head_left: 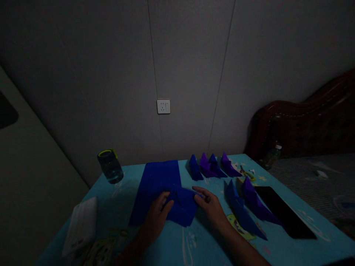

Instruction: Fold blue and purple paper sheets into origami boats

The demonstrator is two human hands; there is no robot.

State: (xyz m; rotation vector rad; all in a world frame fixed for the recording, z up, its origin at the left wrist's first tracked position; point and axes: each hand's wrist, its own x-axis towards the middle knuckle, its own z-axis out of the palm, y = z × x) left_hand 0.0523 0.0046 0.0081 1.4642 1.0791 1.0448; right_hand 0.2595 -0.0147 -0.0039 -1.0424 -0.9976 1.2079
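Over the desk [172, 251], near its middle: a folded blue paper [184, 210] is held between two hands, partly in front of a flat sheet.
Left hand [159, 212]: the paper's left side is gripped, with the thumb laid along its near face.
Right hand [209, 205]: the paper's right corner is pinched between thumb and fingers; the index finger is stretched out along the top.
Flat blue sheet [161, 175]: laid on the desk behind and to the left of the folded paper, partly covered by it and by the left hand.
Back row: by the wall [188, 74], a blue boat [195, 170], a purple boat [206, 167], a second blue boat [216, 167] and a second purple boat [229, 167] are lined up.
Front pair: a large blue boat [241, 208] and a large purple boat [257, 203] are set side by side, right of the right hand.
Black slab [283, 214]: laid flat just beside the large purple boat.
Cup [111, 168]: stood at the desk's left rear, its rim marked yellow-green.
White pack [80, 223]: placed at the left edge; contents cannot be told.
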